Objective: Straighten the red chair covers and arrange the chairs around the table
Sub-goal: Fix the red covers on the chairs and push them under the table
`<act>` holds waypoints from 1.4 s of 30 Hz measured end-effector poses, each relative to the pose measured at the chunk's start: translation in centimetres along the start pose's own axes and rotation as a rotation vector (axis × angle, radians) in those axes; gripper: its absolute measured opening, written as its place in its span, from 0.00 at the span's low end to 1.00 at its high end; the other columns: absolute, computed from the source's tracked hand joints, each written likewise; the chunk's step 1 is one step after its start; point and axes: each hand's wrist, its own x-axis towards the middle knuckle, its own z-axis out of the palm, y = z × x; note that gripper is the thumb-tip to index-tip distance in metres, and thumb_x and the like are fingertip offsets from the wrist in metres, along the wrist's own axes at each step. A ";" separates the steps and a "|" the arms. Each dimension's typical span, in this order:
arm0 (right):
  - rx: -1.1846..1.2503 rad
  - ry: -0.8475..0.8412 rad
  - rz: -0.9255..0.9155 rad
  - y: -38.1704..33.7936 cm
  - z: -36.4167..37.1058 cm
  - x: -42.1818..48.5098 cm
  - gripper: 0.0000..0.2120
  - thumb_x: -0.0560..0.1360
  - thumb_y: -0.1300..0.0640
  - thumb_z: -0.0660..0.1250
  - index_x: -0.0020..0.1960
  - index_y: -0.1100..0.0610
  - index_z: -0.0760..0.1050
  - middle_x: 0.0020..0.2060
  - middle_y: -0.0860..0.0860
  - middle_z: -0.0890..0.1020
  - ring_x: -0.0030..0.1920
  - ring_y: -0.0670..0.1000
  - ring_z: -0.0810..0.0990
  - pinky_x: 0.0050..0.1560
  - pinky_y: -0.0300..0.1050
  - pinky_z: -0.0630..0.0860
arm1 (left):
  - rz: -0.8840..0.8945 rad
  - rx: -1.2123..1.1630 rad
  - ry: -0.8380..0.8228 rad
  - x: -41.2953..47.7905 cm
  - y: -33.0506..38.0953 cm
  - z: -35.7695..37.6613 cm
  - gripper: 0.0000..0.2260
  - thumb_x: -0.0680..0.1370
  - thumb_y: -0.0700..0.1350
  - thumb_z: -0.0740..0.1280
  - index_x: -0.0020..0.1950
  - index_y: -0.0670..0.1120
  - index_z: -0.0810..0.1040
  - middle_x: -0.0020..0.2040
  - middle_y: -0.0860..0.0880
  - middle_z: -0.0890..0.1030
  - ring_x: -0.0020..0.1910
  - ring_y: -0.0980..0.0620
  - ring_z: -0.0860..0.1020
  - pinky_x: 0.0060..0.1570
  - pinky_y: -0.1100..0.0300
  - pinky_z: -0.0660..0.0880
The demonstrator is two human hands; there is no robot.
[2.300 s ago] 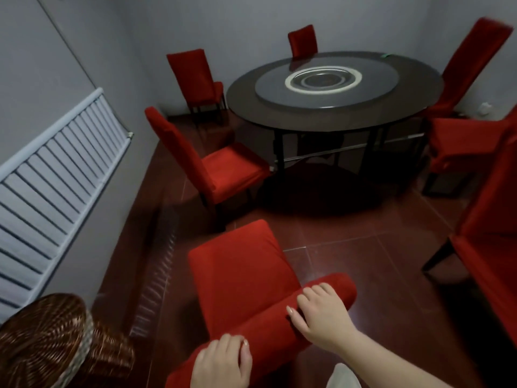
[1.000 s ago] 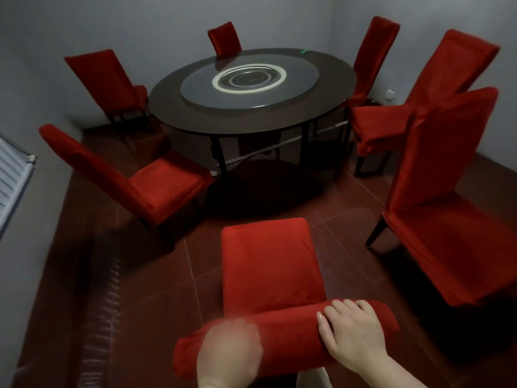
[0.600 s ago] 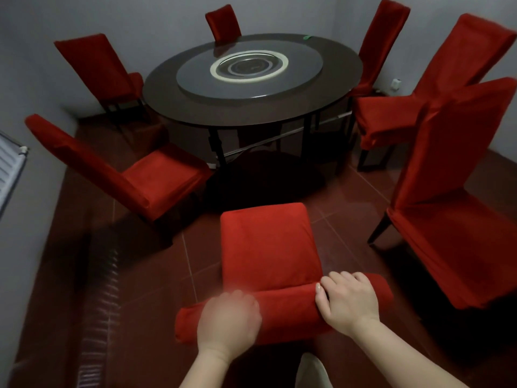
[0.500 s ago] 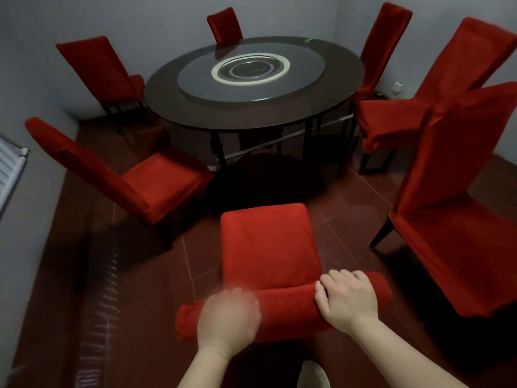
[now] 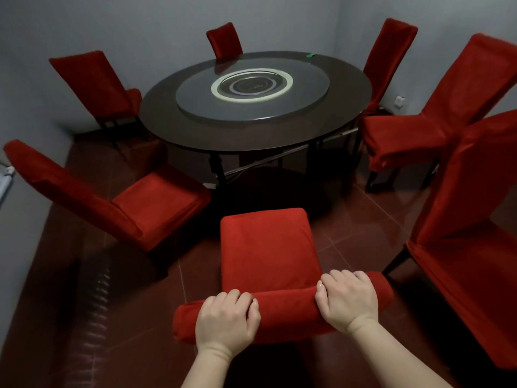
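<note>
A red-covered chair stands right in front of me, its seat pointing at the round dark table. My left hand grips the left part of the chair's padded back top. My right hand grips the right part of the same top. Several other red-covered chairs ring the table: one at the near left, one at the far left, one behind the table, one at the far right, and two at the right.
A glass turntable lies on the table's middle. Grey walls close the room on the left and back. A wall socket sits low at the right. The floor is dark red tile, with open floor between my chair and the table legs.
The chair has swung from slanted to square-on towards the table and come nearer to it. Both hands stay on its back top. My view turned right, away from the radiator.
</note>
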 end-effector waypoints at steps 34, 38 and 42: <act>0.082 0.054 -0.065 1.0 13.1 23.7 0.15 0.72 0.50 0.59 0.28 0.53 0.71 0.25 0.49 0.72 0.26 0.54 0.71 0.31 0.52 0.69 | -0.087 0.112 -0.117 19.8 -11.9 10.3 0.15 0.76 0.51 0.58 0.35 0.48 0.79 0.30 0.50 0.74 0.26 0.46 0.73 0.27 0.51 0.70; 0.075 0.053 -0.037 0.4 13.9 25.1 0.15 0.72 0.50 0.59 0.28 0.53 0.72 0.25 0.49 0.72 0.26 0.54 0.71 0.31 0.50 0.68 | -0.076 0.110 -0.099 20.8 -13.1 11.1 0.16 0.76 0.51 0.58 0.34 0.47 0.79 0.29 0.49 0.74 0.26 0.46 0.73 0.26 0.51 0.69; 0.054 0.002 -0.043 0.0 13.9 26.6 0.16 0.72 0.50 0.59 0.29 0.54 0.74 0.26 0.50 0.74 0.27 0.55 0.73 0.33 0.50 0.70 | -0.075 0.111 -0.158 22.4 -13.9 10.9 0.17 0.77 0.51 0.57 0.35 0.47 0.80 0.30 0.49 0.75 0.27 0.45 0.74 0.27 0.52 0.70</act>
